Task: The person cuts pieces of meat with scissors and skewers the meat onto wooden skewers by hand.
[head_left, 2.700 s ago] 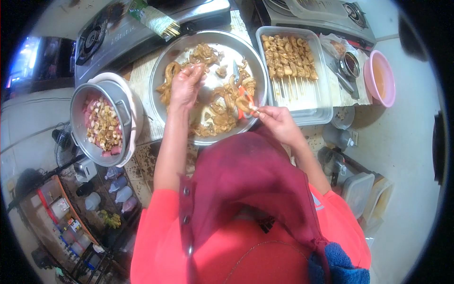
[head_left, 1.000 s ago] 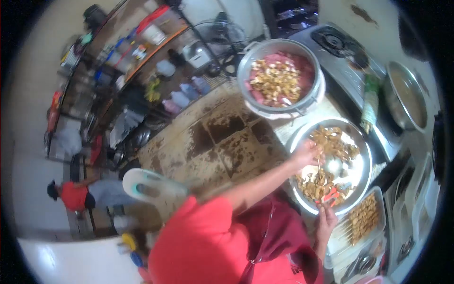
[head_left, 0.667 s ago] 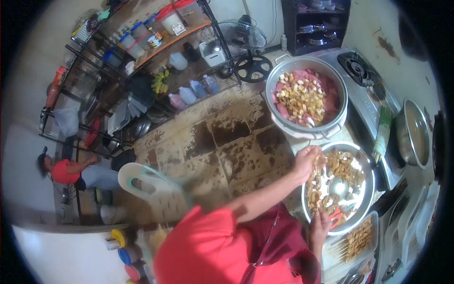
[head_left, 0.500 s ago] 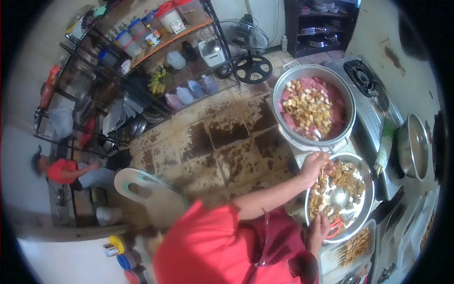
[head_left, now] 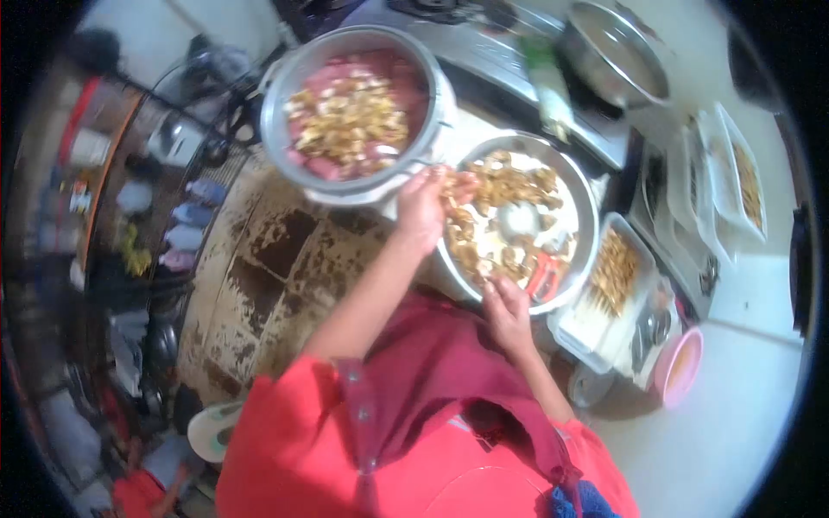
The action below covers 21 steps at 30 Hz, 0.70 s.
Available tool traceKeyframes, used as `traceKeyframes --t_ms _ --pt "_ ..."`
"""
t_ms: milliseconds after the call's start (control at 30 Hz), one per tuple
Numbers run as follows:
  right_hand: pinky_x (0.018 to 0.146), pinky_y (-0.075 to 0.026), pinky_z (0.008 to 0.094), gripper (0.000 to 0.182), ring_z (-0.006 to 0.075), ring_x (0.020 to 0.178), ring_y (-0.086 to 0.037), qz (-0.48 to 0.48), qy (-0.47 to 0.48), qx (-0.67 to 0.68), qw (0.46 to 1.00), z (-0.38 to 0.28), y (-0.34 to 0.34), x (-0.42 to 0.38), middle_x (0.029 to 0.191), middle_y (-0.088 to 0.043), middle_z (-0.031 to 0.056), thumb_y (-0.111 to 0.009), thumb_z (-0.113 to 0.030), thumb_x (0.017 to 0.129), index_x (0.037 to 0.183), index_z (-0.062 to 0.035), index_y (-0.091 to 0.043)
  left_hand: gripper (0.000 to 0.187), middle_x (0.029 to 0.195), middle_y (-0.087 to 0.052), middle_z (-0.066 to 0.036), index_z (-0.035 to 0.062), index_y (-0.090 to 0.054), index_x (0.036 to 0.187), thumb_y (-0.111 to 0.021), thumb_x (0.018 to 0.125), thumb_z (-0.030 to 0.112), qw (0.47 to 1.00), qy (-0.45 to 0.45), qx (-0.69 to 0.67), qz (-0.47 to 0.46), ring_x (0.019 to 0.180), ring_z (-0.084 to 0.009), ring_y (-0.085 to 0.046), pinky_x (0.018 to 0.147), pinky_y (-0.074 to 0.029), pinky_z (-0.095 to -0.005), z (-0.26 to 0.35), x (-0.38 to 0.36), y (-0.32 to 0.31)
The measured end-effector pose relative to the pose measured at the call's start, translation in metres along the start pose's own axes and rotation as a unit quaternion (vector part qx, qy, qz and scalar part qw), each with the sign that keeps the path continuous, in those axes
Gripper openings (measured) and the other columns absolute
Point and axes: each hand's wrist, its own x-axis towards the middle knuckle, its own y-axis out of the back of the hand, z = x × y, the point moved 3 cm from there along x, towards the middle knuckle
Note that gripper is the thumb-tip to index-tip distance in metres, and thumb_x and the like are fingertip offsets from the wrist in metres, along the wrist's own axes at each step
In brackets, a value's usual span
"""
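Observation:
A round metal basin point(head_left: 589, 216) holds brown and pale food pieces and red-handled scissors point(head_left: 542, 274). My left hand point(head_left: 425, 210) is over the basin's left rim, its fingers closed around something small and blurred, perhaps brownish pieces. At the basin's lower rim, my right hand point(head_left: 507, 309) has thumb and fingers pressed together beside the pieces, left of the scissors; what they pinch is too small to tell. To the upper left stands a large metal pot point(head_left: 275, 121) of pink, meat-like pieces topped with yellowish-brown chunks point(head_left: 350, 116).
A plastic container point(head_left: 580, 338) with brown pieces and sticks lies right of the basin, near a pink bowl point(head_left: 680, 367). Behind are a stove point(head_left: 484, 69), green leaf bundle point(head_left: 546, 82) and steel bowl point(head_left: 617, 56). A person point(head_left: 142, 494) in red is at lower left.
The view has turned and shifted, so pot and basin appear further left. My left hand has moved off the food to the basin's rim near the pot; my right hand stays at the lower rim.

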Motion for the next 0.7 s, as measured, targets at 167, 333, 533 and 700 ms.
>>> traceKeyframes --t_ms 167,333,533,700 --pt "0.056 -0.040 0.0279 0.015 0.0135 0.059 -0.048 0.037 0.044 -0.027 0.998 0.013 0.040 -0.007 0.064 -0.051 0.0081 -0.049 -0.009 0.088 0.093 0.0032 -0.056 0.019 0.093 -0.061 -0.019 -0.0031 -0.048 0.102 -0.041 0.093 0.013 0.998 0.025 0.039 -0.043 0.086 -0.0293 -0.062 0.072 -0.051 -0.0351 -0.043 0.002 -0.029" --pt "0.053 -0.040 0.0319 0.016 0.0150 0.056 -0.051 0.077 0.047 -0.012 0.996 0.042 0.076 -0.016 0.060 -0.052 0.0116 -0.050 -0.013 0.086 0.088 0.0025 -0.056 0.022 0.098 -0.059 -0.020 -0.0031 -0.047 0.106 -0.038 0.094 0.013 0.993 0.060 0.093 -0.040 0.095 -0.0300 -0.058 0.079 -0.049 -0.0372 -0.091 -0.004 -0.051" --pt "0.065 -0.044 0.0290 0.020 0.0129 0.071 -0.055 0.106 -0.023 0.060 0.992 0.061 0.129 -0.030 0.073 -0.060 0.0126 -0.049 -0.015 0.088 0.094 0.0014 -0.059 0.024 0.095 -0.059 -0.016 -0.0016 -0.046 0.112 -0.044 0.090 0.008 0.978 0.133 0.160 -0.030 0.091 -0.0273 -0.059 0.077 -0.049 -0.0362 -0.157 0.013 -0.052" --pt "0.066 -0.043 0.0247 0.023 0.0103 0.072 -0.052 0.209 -0.120 0.186 0.953 0.069 0.184 -0.043 0.081 -0.061 0.0038 -0.049 -0.015 0.090 0.101 0.0015 -0.061 0.029 0.091 -0.059 -0.013 0.0014 -0.057 0.103 -0.058 0.074 0.006 0.669 -0.134 0.706 -0.187 0.081 -0.0283 -0.059 0.075 -0.047 -0.0364 -0.209 0.068 -0.045"
